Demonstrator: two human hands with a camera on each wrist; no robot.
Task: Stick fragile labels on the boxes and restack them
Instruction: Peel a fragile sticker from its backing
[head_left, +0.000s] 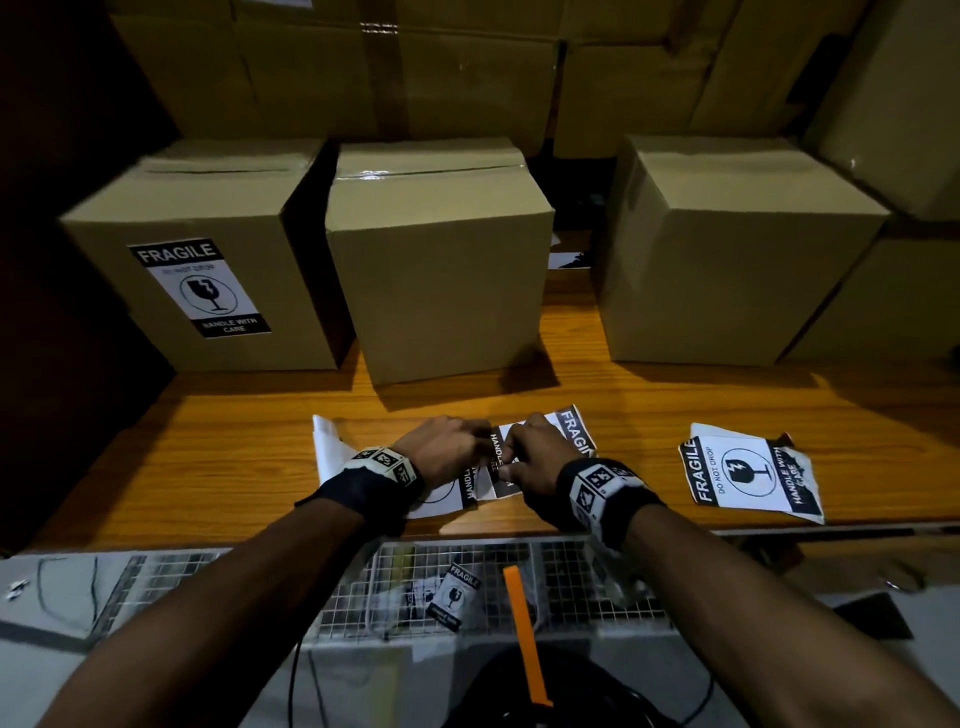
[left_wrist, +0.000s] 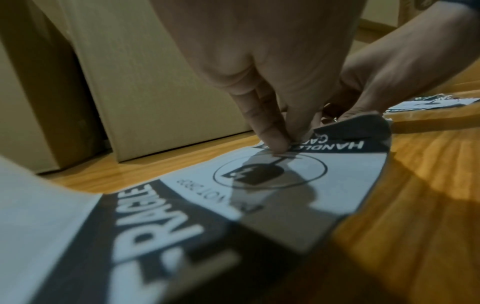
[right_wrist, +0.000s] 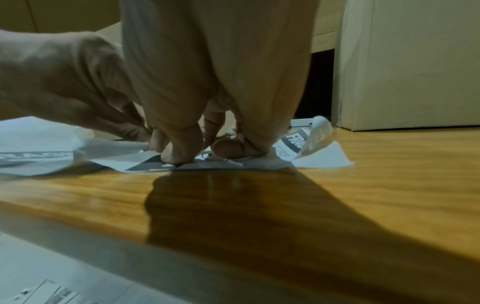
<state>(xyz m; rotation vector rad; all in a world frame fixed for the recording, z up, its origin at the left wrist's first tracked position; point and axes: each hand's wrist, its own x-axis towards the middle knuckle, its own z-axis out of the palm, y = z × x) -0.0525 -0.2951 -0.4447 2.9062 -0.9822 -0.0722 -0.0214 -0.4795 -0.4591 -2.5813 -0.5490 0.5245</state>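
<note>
Three cardboard boxes stand on the wooden table (head_left: 675, 395). The left box (head_left: 156, 218) carries a black-and-white fragile label (head_left: 200, 288). The middle box (head_left: 441, 270) and right box (head_left: 727, 249) show bare fronts. Two fragile labels lie overlapping near the front edge: one (head_left: 447, 499) (left_wrist: 259, 185) under my left hand, the other (head_left: 574, 434) (right_wrist: 293, 142) under my right. My left hand (head_left: 480, 447) (left_wrist: 280, 142) pinches the "HANDLE WITH CARE" end of its label. My right hand (head_left: 511, 452) (right_wrist: 202, 152) pinches a lifted corner (left_wrist: 363, 127) just beside it.
A third loose fragile label (head_left: 748, 473), creased, lies to the right on the table. A white sheet (head_left: 327, 447) curls up left of my hands. More boxes (head_left: 415, 67) are stacked behind. Below the table edge a wire basket (head_left: 353, 597) holds a small label and an orange strip (head_left: 524, 623).
</note>
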